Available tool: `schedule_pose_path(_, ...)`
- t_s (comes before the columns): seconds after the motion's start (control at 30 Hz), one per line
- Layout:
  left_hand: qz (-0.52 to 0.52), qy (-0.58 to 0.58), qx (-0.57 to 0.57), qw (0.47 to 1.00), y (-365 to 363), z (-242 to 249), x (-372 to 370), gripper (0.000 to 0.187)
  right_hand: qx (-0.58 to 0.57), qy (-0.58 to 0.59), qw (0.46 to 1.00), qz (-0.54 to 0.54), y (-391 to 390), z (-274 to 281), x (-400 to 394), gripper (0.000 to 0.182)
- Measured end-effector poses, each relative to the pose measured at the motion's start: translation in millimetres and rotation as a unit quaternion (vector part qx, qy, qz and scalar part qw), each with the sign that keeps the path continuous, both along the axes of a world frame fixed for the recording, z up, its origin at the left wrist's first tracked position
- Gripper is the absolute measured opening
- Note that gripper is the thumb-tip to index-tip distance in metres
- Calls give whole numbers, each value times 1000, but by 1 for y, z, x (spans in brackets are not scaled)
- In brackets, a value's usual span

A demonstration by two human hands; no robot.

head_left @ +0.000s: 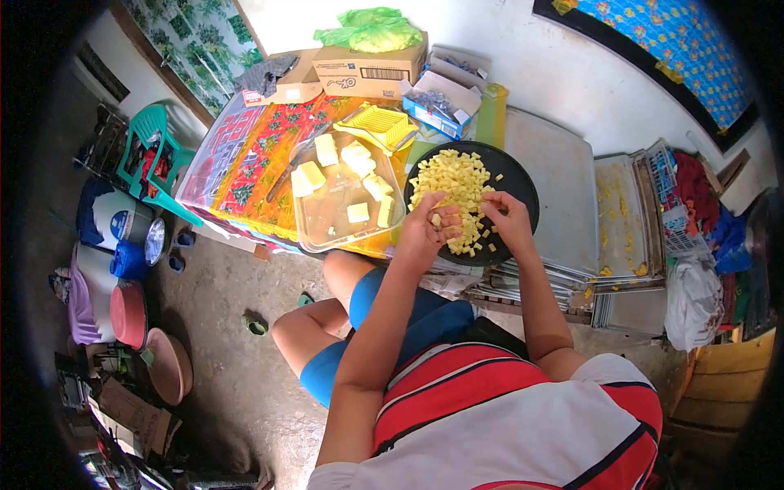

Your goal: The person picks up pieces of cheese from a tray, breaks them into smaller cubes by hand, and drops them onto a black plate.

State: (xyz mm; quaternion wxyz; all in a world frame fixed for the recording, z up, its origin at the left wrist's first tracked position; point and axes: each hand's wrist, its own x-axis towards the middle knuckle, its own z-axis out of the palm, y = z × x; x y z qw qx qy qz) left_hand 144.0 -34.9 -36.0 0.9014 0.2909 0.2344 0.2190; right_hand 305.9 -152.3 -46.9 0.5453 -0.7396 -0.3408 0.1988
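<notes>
A round black tray holds a heap of small pale yellow cubes. Over its near left part is my left hand, palm up with fingers curled around a few yellow cubes. My right hand hovers above the tray's right side, thumb and fingertips pinched together; what they hold, if anything, is too small to name. Left of the tray, a clear plastic container holds several larger yellow blocks. A knife lies by the container's left edge. Behind it stands a yellow slotted rack.
Cardboard boxes, a green plastic bag and a blue-white box stand at the table's back. Metal trays are stacked at the right. A green chair and basins are at the left.
</notes>
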Motion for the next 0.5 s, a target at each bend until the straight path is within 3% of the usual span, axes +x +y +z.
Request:
schedule_pose_path(0.17, 10, -75, -46, 996, 4, 16, -14, 63, 89, 0, 996, 30, 8, -2, -16, 25)
schedule_pose_path(0.37, -30, -144, -58, 987, 10, 12, -23, 68, 93, -300, 939, 142, 19, 47, -63, 27)
schedule_pose_path(0.5, -52, -144, -39, 987, 4, 26, -28, 67, 76, -313, 935, 148, 24, 55, -71, 24)
